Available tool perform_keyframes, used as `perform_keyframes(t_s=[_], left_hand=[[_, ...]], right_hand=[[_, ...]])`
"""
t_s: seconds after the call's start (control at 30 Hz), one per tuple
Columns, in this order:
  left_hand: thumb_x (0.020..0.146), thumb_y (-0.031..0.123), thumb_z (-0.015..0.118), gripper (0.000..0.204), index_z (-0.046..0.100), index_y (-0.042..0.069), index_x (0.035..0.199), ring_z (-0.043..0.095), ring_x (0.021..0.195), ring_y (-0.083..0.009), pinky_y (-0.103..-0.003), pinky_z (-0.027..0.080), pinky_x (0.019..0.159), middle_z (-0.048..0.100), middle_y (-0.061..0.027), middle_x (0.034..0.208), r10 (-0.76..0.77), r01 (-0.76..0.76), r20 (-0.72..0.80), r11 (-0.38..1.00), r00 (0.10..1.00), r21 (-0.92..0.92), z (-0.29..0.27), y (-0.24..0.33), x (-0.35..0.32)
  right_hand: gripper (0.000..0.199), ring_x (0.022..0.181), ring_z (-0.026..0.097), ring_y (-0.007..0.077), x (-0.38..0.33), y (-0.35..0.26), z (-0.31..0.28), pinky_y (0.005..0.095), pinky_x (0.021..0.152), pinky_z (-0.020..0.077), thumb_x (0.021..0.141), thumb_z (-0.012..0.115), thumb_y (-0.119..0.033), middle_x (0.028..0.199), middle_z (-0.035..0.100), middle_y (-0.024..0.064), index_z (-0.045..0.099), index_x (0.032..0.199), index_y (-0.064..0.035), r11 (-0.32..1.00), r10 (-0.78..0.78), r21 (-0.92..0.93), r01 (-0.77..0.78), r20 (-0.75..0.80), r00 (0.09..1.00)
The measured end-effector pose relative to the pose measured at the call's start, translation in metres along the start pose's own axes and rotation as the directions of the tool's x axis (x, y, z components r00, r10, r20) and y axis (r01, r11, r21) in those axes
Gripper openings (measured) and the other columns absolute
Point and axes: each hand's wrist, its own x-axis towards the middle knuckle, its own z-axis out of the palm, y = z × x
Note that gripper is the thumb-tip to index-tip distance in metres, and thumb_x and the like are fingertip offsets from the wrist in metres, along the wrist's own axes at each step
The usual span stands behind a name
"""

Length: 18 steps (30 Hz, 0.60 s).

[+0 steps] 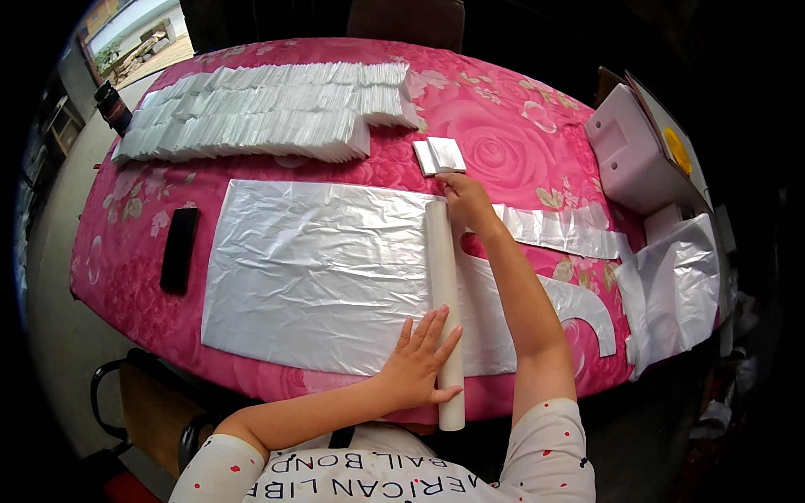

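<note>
A thin white plastic apron lies flat and creased across the table, its curved strap end toward the right. Across it, running near to far, rests a white tube. My left hand presses on the tube's near half, fingers spread. Beyond the tube's far end my right hand has its fingers drawn together beside two small folded white packets. What is between those fingertips, if anything, is hidden. Part of the apron passes under my right forearm.
Rows of folded white packets fill the far left of the pink flowered tablecloth. A black phone lies left of the apron, with a dark bottle at the far left edge. A white foam box and crumpled white plastic stand right.
</note>
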Motion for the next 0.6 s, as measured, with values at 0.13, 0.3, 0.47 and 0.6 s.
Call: perform_keyframes(t_s=[0.13, 0.3, 0.47, 0.6], left_hand=[[0.071, 0.059, 0.057, 0.09, 0.03, 0.004, 0.138, 0.007, 0.136, -0.0402, -0.054, 0.004, 0.107, 0.01, -0.0278, 0.145, -0.008, 0.008, 0.017, 1.0, 1.0, 0.024, 0.001, 0.001, 0.001], [0.069, 0.058, 0.059, 0.091, 0.033, 0.004, 0.136, 0.006, 0.136, -0.0389, -0.053, 0.003, 0.107, 0.011, -0.0266, 0.145, -0.008, 0.006, 0.034, 0.997, 0.999, 0.071, -0.003, 0.008, 0.01], [0.065, 0.058, 0.063, 0.092, 0.036, 0.003, 0.134, 0.006, 0.136, -0.0382, -0.053, 0.002, 0.108, 0.011, -0.0259, 0.145, -0.004, -0.008, 0.088, 0.99, 0.996, 0.139, -0.004, 0.014, 0.021], [0.064, 0.058, 0.063, 0.093, 0.037, 0.001, 0.132, 0.007, 0.135, -0.0389, -0.053, 0.002, 0.108, 0.012, -0.026, 0.144, 0.007, -0.023, 0.086, 0.983, 0.996, 0.184, -0.004, 0.017, 0.024]], right_hand=[[0.028, 0.107, 0.054, 0.0298, -0.05, -0.004, -0.013, 0.0347, 0.093, 0.041, 0.082, 0.05, -0.005, 0.114, 0.059, 0.016, 0.06, 0.109, -0.0006, 0.998, -0.05, -0.04, 0.045, -0.137, 0.989], [0.038, 0.121, 0.042, 0.0313, -0.165, -0.002, -0.042, 0.0374, 0.101, 0.0329, 0.083, 0.054, -0.012, 0.129, 0.047, 0.0171, 0.052, 0.12, -0.0006, 0.99, 0.055, -0.124, -0.068, -0.111, 0.992], [0.052, 0.131, 0.028, 0.0337, -0.238, 0.038, -0.09, 0.0395, 0.107, 0.0226, 0.085, 0.052, -0.021, 0.14, 0.033, 0.0186, 0.04, 0.131, 0.0016, 0.886, 0.114, -0.448, -0.116, -0.032, 0.993], [0.049, 0.13, 0.03, 0.0332, -0.286, 0.106, -0.151, 0.0383, 0.108, 0.0225, 0.089, 0.043, -0.021, 0.14, 0.034, 0.0203, 0.038, 0.131, 0.0046, 0.759, 0.278, -0.515, -0.399, -0.297, 0.913]])
